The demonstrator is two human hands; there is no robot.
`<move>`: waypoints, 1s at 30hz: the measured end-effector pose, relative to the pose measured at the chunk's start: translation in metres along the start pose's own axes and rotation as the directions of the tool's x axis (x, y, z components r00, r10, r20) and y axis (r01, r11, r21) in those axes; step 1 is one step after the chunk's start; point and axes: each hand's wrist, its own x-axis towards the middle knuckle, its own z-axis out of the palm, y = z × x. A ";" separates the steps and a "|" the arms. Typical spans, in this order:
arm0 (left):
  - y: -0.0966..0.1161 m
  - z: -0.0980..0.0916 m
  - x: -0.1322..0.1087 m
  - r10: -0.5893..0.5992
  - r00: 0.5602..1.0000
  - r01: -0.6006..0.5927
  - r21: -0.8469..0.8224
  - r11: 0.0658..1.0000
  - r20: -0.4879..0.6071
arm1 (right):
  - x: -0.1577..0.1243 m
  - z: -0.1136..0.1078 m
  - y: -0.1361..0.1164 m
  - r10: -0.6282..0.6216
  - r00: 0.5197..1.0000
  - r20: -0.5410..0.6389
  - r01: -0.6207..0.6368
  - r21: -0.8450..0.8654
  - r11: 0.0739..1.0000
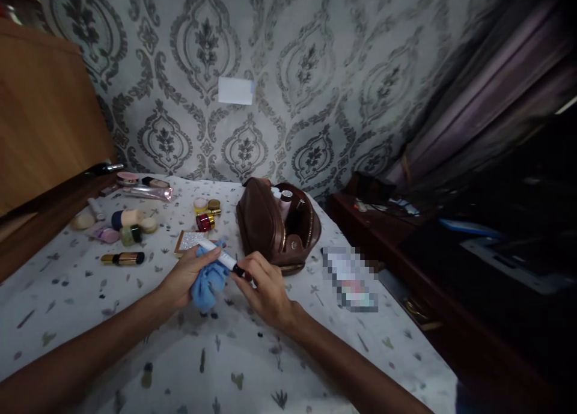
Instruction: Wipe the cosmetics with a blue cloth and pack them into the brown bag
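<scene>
My left hand (184,279) is closed around a blue cloth (210,286) and a slim white tube (225,259) with a black cap. The thumb lies along the tube, with the cloth bunched beneath it. At the capped end, the fingers of my right hand (267,289) pinch the black cap (238,270). Just beyond the hands stands a brown cosmetic bag (261,222), unzipped, with a pinkish bottle (285,202) upright inside. A glittery square compact (189,241) lies behind my left hand, near a dark red jar (205,222) with a gold lid.
Several cosmetics lie at the left, among them a black-and-gold tube (122,258), a beige bottle (127,218) and a pink tube (148,192). A pixelated flat object (349,279) lies right of the bag. Wooden furniture (49,113) borders the left; a dark red surface (374,222) borders the right.
</scene>
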 end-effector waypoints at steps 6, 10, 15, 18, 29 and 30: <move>-0.001 0.045 0.008 0.055 0.975 -0.093 0.170 0.981 0.216 | 0.011 -0.062 0.000 0.016 0.991 -0.129 -0.018 -0.014 1.000; 0.007 0.073 0.015 0.187 0.894 -0.380 0.467 0.799 0.407 | 0.025 -0.105 0.009 0.137 0.932 -0.336 -0.169 -0.068 0.983; 0.009 0.104 0.020 0.074 0.809 -0.587 0.798 0.137 0.582 | 0.040 -0.146 0.029 0.226 0.856 -0.466 -0.326 -0.147 0.934; 0.000 0.114 0.022 -0.008 0.840 -0.542 0.837 -0.078 0.543 | 0.046 -0.159 0.040 0.263 0.880 -0.396 -0.373 -0.231 0.899; -0.019 0.093 0.019 -0.016 0.733 -0.653 0.710 0.263 0.680 | 0.059 -0.137 0.086 0.434 0.901 -0.010 -0.353 -0.598 0.719; -0.023 0.091 0.019 -0.016 0.727 -0.659 0.704 0.265 0.687 | 0.061 -0.134 0.088 0.450 0.893 0.020 -0.335 -0.637 0.694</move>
